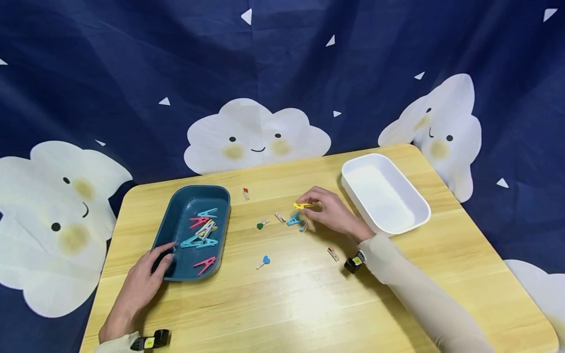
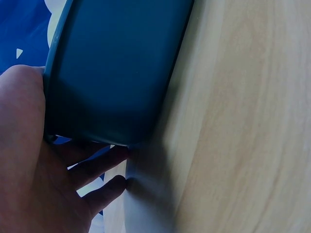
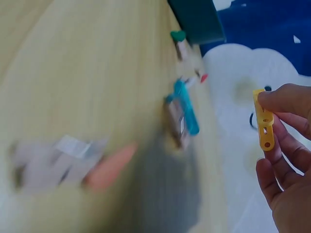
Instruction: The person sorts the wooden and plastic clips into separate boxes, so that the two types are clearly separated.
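Observation:
My right hand (image 1: 326, 211) pinches a yellow clothespin (image 3: 265, 121) between thumb and fingertips, raised over the middle of the table. Just below it in the head view lies a blue clothespin (image 1: 294, 220), beside a small wooden clip (image 1: 304, 226) with a blue top. My left hand (image 1: 143, 282) grips the near left corner of a dark teal tray (image 2: 116, 82), its thumb at the rim and other fingers against the outside. Inside that tray are several clothespins, among them a red one (image 1: 205, 265) near the front and light blue, white and yellow ones heaped further back.
Small wooden clips lie scattered on the table (image 1: 282, 309): a green heart clip (image 1: 261, 224), a blue heart clip (image 1: 264, 262), a red-topped clip (image 1: 245, 194) and others. A white tray (image 1: 421, 215) stands at the back right, beyond the right forearm. A cloud-patterned curtain (image 1: 282, 59) hangs behind.

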Available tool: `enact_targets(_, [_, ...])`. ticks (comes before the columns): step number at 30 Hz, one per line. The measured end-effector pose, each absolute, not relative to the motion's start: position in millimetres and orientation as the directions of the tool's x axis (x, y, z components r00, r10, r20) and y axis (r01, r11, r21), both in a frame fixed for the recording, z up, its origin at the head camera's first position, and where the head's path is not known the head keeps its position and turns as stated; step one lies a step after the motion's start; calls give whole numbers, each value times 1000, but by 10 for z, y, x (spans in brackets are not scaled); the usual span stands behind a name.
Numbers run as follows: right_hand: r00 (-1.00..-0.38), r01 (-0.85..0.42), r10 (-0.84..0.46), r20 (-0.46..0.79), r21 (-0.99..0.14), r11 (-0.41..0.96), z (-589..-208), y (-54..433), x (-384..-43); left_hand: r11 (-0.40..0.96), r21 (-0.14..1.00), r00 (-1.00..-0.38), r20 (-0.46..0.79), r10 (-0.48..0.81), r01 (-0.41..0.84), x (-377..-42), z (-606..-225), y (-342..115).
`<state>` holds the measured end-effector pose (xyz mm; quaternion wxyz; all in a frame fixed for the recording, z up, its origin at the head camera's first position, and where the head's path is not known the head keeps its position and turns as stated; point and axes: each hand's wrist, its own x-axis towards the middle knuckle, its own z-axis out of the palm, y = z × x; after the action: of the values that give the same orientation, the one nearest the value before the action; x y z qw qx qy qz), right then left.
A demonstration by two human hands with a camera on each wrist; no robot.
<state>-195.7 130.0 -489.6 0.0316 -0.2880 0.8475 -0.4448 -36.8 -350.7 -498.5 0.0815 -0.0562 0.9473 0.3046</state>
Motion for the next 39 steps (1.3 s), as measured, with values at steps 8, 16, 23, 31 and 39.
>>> enact_targets(8, [-779,-513,-585,227,-766,386,-4801,940,-2038,806,570,-978,-199,-55,-161,-371,-4986,-3513])
enact_targets(16, [-752,-542,-613,240,-755,369,-4703,665,-2065,806,570,-979,-195,-53,-157,-366,-4982,-3502])
enact_targets(23, [-716,-569,-649,256,-753,331,-4634,427,-2085,810,564,-978,-202,-51,-158,-371,-4982,-3507])
enact_targets(31, [-701,-549,-681,213,-770,325,-4570,48,-2096,807,563,-973,-223,-57,-176,-374,-4995,-3526])
enact_targets(39, [-673,-530,-722,160,-786,319,-4524,-352,-2101,807,566,-976,-213,-50,-165,-378,-5002,-3522])
